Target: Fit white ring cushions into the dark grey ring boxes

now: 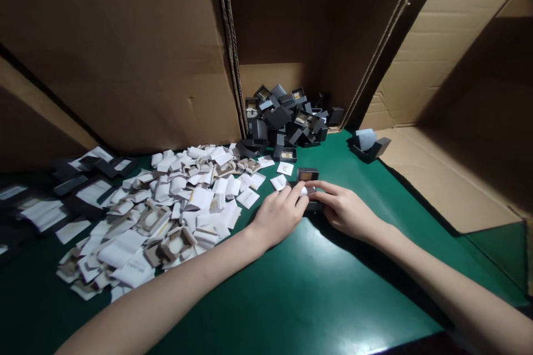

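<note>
A small black box (308, 174) stands on the green table with its lid raised, between my two hands. My left hand (278, 212) is closed at its left side, the fingertips pressing toward a white piece (307, 191) at the box. From the right, my right hand (345, 209) grips the same box, with its index finger reaching across to the left fingertips. The fingers hide most of the white piece and the inside of the box. Small white cards (278, 182) lie just beyond my left hand.
White paper inserts and small trays (200, 198) spread over the left of the green table (333, 294). Black boxes (278, 117) are heaped inside a cardboard carton (158, 55). Dark packaging (85, 199) lies far left. An open box (368, 145) stands by the right-hand cardboard (441, 177).
</note>
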A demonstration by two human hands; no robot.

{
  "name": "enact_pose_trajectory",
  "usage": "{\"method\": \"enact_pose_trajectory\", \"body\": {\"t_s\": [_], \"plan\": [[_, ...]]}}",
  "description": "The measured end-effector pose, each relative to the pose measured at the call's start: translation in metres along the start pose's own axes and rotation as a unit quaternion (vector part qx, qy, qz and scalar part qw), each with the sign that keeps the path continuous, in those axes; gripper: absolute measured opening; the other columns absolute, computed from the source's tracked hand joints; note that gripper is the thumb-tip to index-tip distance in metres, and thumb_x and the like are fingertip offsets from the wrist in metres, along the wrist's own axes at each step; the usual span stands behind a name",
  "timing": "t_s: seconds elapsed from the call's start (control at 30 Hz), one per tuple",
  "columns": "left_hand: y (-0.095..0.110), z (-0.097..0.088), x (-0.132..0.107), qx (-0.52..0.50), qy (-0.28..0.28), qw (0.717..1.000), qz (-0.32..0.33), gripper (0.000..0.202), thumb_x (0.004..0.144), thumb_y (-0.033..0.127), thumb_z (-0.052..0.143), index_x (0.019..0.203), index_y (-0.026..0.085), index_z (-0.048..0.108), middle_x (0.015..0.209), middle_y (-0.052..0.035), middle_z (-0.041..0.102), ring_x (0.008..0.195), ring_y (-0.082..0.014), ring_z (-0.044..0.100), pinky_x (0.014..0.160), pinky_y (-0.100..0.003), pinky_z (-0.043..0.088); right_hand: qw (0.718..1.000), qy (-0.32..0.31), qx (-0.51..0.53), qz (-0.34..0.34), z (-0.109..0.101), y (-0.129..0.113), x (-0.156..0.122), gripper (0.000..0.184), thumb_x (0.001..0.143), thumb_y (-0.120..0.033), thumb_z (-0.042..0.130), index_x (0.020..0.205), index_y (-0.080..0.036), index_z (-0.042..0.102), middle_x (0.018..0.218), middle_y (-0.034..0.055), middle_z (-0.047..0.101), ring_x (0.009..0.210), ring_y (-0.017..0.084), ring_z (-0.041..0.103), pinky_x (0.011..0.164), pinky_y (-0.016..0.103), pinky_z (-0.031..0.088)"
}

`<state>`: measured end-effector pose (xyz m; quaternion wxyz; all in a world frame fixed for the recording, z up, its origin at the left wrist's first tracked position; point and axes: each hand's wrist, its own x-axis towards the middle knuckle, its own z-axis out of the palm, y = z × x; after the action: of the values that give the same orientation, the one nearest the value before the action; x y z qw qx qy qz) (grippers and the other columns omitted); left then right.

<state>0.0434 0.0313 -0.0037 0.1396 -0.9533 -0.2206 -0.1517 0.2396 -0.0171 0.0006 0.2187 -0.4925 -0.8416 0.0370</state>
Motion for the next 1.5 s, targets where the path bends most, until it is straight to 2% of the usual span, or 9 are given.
{"method": "enact_pose_trajectory", "body": {"t_s": [0.2, 0.4, 0.6, 0.9, 1.07, 1.23, 1.4, 1.5], "plan": [[0.008, -0.006, 0.001, 0.019, -0.040, 0.998, -0.053, 0.032, 0.088, 0.016, 0.045, 0.120, 0.014, 0.050, 0.132, -0.0103, 0.050, 0.099, -0.0222, 0.056, 0.073, -0.032, 0.053, 0.999, -0.018, 0.043, 0.015, -0.003, 0.003, 0.002, 0.055, 0.069, 0.003, 0.039, 0.113, -0.021, 0.060, 0.136, 0.0068, 0.051, 0.114, 0.021, 0.058, 0.091, 0.035, 0.052], [0.006, -0.012, 0.003, -0.006, -0.064, 0.996, -0.058, 0.036, 0.087, 0.019, 0.046, 0.123, 0.014, 0.048, 0.132, -0.0101, 0.049, 0.098, -0.0224, 0.057, 0.073, -0.032, 0.054, 1.000, -0.010, -0.009, 0.028, -0.001, 0.000, 0.000, 0.050, 0.073, 0.001, 0.039, 0.112, -0.022, 0.061, 0.134, 0.0058, 0.053, 0.115, 0.023, 0.057, 0.087, 0.036, 0.054], [0.004, -0.017, 0.006, -0.020, -0.107, 0.992, -0.071, 0.031, 0.086, 0.024, 0.047, 0.117, 0.017, 0.052, 0.132, -0.0093, 0.049, 0.076, -0.0191, 0.064, 0.052, -0.029, 0.051, 0.999, -0.014, 0.011, 0.045, 0.003, 0.001, -0.001, 0.052, 0.072, 0.002, 0.038, 0.111, -0.024, 0.061, 0.136, 0.0034, 0.052, 0.109, 0.021, 0.061, 0.086, 0.034, 0.054], [0.004, -0.009, 0.002, -0.013, -0.078, 0.994, -0.080, 0.033, 0.085, 0.024, 0.045, 0.115, 0.016, 0.053, 0.132, -0.0090, 0.050, 0.082, -0.0216, 0.064, 0.048, -0.030, 0.049, 0.999, -0.018, 0.041, 0.030, 0.006, -0.001, -0.001, 0.048, 0.074, 0.001, 0.040, 0.112, -0.021, 0.057, 0.138, 0.0072, 0.048, 0.109, 0.022, 0.061, 0.089, 0.035, 0.053], [-0.001, -0.006, 0.001, -0.026, -0.078, 0.993, -0.082, 0.032, 0.083, 0.026, 0.048, 0.113, 0.018, 0.055, 0.131, -0.0066, 0.051, 0.085, -0.0222, 0.064, 0.050, -0.030, 0.049, 0.997, -0.034, 0.060, 0.036, 0.007, -0.006, 0.000, 0.040, 0.080, -0.008, 0.045, 0.118, -0.022, 0.051, 0.139, 0.0104, 0.043, 0.107, 0.024, 0.062, 0.085, 0.037, 0.055], [-0.005, -0.007, 0.002, -0.052, -0.083, 0.992, -0.079, 0.030, 0.084, 0.027, 0.049, 0.113, 0.020, 0.055, 0.131, -0.0048, 0.051, 0.087, -0.0220, 0.064, 0.056, -0.031, 0.052, 0.997, -0.033, 0.069, 0.030, 0.007, -0.006, 0.001, 0.037, 0.082, -0.009, 0.046, 0.117, -0.022, 0.051, 0.138, 0.0105, 0.044, 0.106, 0.023, 0.061, 0.086, 0.038, 0.054], [-0.008, -0.007, 0.002, -0.074, -0.082, 0.991, -0.074, 0.026, 0.084, 0.025, 0.049, 0.108, 0.018, 0.056, 0.131, -0.0063, 0.050, 0.094, -0.0222, 0.063, 0.066, -0.031, 0.054, 0.996, -0.030, 0.085, 0.024, 0.007, -0.002, 0.003, 0.032, 0.084, -0.011, 0.046, 0.114, -0.022, 0.052, 0.134, 0.0100, 0.046, 0.098, 0.020, 0.063, 0.081, 0.035, 0.054], [-0.008, -0.006, 0.002, -0.077, -0.080, 0.991, -0.077, 0.027, 0.084, 0.025, 0.049, 0.109, 0.018, 0.055, 0.132, -0.0061, 0.050, 0.093, -0.0220, 0.063, 0.067, -0.031, 0.054, 0.995, -0.024, 0.099, 0.016, 0.006, 0.001, 0.004, 0.035, 0.083, -0.009, 0.047, 0.114, -0.023, 0.053, 0.133, 0.0096, 0.047, 0.098, 0.019, 0.062, 0.080, 0.033, 0.053]]}}
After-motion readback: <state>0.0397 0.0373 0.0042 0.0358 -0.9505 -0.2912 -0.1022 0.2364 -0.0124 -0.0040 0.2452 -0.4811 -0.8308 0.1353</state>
